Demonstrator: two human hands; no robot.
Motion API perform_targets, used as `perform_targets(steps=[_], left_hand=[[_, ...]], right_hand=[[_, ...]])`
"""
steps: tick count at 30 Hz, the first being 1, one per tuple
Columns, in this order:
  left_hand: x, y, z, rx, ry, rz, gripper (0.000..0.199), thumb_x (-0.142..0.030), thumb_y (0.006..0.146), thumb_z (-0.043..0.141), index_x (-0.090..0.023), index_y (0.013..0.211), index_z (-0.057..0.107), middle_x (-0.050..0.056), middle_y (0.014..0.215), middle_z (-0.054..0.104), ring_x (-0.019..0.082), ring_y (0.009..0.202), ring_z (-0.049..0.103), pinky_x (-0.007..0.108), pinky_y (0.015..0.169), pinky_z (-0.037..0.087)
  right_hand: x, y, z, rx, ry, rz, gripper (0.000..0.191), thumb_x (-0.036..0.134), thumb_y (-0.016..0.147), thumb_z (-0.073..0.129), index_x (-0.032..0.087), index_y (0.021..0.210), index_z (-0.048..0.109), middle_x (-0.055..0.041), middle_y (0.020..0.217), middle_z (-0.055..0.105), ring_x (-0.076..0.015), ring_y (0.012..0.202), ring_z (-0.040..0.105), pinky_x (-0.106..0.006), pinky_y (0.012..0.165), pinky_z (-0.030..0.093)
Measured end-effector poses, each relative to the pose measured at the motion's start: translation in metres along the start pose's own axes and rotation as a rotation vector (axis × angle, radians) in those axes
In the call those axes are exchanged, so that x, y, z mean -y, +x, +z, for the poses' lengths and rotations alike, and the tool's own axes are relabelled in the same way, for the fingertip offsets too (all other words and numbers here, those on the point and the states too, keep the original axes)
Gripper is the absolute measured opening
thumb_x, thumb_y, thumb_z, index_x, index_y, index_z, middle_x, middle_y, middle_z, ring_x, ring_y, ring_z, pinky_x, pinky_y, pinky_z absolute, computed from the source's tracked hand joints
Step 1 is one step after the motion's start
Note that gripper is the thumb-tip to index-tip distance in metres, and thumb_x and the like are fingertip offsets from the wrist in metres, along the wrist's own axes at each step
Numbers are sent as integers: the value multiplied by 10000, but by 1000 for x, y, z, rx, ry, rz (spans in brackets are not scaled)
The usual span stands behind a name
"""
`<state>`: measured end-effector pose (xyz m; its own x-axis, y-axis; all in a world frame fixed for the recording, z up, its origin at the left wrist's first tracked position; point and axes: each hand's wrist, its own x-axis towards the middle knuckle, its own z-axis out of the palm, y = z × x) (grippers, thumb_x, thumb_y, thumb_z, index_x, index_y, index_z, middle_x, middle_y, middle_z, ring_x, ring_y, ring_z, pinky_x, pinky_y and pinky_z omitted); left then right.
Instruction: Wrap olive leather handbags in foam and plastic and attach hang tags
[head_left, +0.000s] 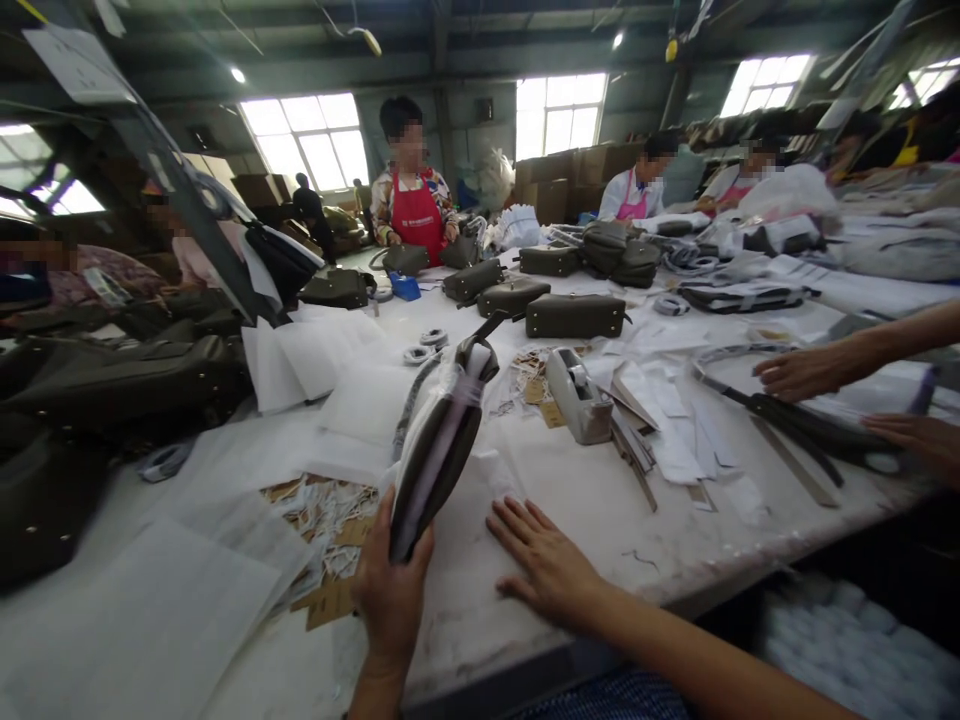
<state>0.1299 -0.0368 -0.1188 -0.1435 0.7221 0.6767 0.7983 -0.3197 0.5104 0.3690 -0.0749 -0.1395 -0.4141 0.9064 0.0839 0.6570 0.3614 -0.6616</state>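
My left hand (394,585) grips the lower end of a dark olive handbag (444,450), holding it tilted up off the table. White wrapping covers part of the bag's left side, and a strap or handle sticks out at its top. To the right, my right hand (544,560) lies palm down with fingers spread, touching a small piece of thin white sheet (491,475) on the tabletop. Brown cardboard tags with white strings (330,540) lie left of my left hand. Beyond the bag stands a grey tape dispenser (581,400).
Dark bags (112,390) are heaped at the left, near white sheets (172,610). Finished-looking handbags (574,316) stand across the table. At the right, a co-worker's hands (817,370) handle a strapped bag (817,430). A person in a red apron (420,215) stands opposite.
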Motion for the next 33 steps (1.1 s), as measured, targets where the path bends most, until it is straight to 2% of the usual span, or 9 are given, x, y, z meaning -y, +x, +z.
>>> perform_targets(steps=[4,7,13,17,20,22,25,29,33], left_hand=[[-15,19,-6,-53,25,151,596,-303,873,696,-231,1428,490,101,1292,667,254,1127,667,353,965,527],[-29,23,-18,-29,23,315,594,-233,874,692,-208,1429,483,109,1306,657,247,1159,651,346,991,515],[-39,-22,-24,61,-44,637,404,-169,925,621,-138,1325,578,128,1291,665,248,1242,599,358,1015,509],[-37,-61,-12,130,-93,773,288,-183,991,507,-176,1242,649,74,1269,686,243,1265,581,356,981,533],[-38,-71,-7,152,-54,779,325,-139,1003,457,-221,1250,652,35,1291,675,231,1269,578,354,974,540],[-39,-71,-5,161,-24,776,338,-143,1005,453,-238,1269,643,24,1302,668,225,1270,578,346,974,541],[-39,-70,-5,149,-26,797,346,-148,1009,444,-251,1272,644,16,1301,669,223,1272,575,339,970,543],[-37,-70,-5,134,-51,817,346,-137,1005,444,-242,1262,651,22,1289,677,233,1285,564,340,964,547],[-37,-69,-6,139,-66,834,337,-141,1008,440,-242,1240,662,15,1275,685,225,1271,577,335,946,556]], right_hand=[[19,35,21,-100,-9,-36,706,546,886,625,238,1494,439,-144,1546,401,-352,1464,297,-601,1212,122],[27,24,16,-132,-23,-164,627,491,922,601,222,1472,471,-149,1507,466,-328,1427,376,-564,1206,213],[48,-44,-30,-157,-72,-676,450,376,990,529,138,1372,522,-152,1210,687,-216,1110,642,-331,904,550],[59,-53,-68,-186,-144,-717,330,270,978,552,132,1277,581,-115,1035,732,-185,915,679,-297,795,550],[45,-18,-85,-239,-129,-534,259,203,972,529,191,1201,648,-74,1016,736,-158,906,678,-267,808,530],[29,22,-90,-234,-100,-248,243,245,978,520,212,1159,680,-67,1096,729,-161,1001,673,-265,885,513],[5,89,-92,-76,-132,215,297,304,935,586,185,1193,673,-95,1166,717,-208,1068,668,-286,903,510],[-12,155,-80,35,-154,414,344,399,776,776,122,974,730,-162,1024,739,-321,1023,681,-382,882,514],[-16,177,-65,80,-67,525,297,406,867,705,145,1008,682,-100,1096,697,-236,1017,658,-414,909,515]])
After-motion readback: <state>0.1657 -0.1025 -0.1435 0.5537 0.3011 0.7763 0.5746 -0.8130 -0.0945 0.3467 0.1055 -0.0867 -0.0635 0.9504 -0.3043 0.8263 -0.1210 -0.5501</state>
